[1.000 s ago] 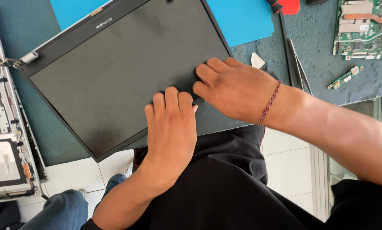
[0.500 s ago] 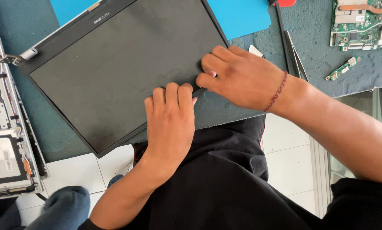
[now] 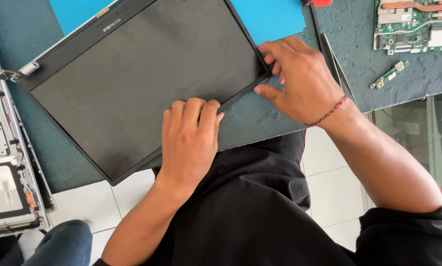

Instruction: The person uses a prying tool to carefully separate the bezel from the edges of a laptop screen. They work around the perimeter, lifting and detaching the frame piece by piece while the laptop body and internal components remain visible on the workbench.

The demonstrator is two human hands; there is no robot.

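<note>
A dark laptop screen panel [image 3: 132, 83] with a black bezel lies tilted on the dark green mat [image 3: 280, 113], its near corner overhanging the table edge. My left hand [image 3: 189, 143] lies flat on the panel's near edge, fingers together, pressing down on the bezel. My right hand [image 3: 299, 81] is at the panel's right corner, thumb and fingertips pinching the bezel edge there. A red string bracelet sits on my right wrist.
A silver laptop base [image 3: 4, 182] with exposed internals lies at the left. A green mainboard [image 3: 418, 24] and a small green board [image 3: 391, 75] lie at the upper right. Metal tweezers [image 3: 336, 64] lie behind my right hand. A blue sheet [image 3: 270, 17] lies under the panel.
My right hand has slid along the bezel from the near edge toward the panel's right corner. My left hand has stayed pressed on the near edge.
</note>
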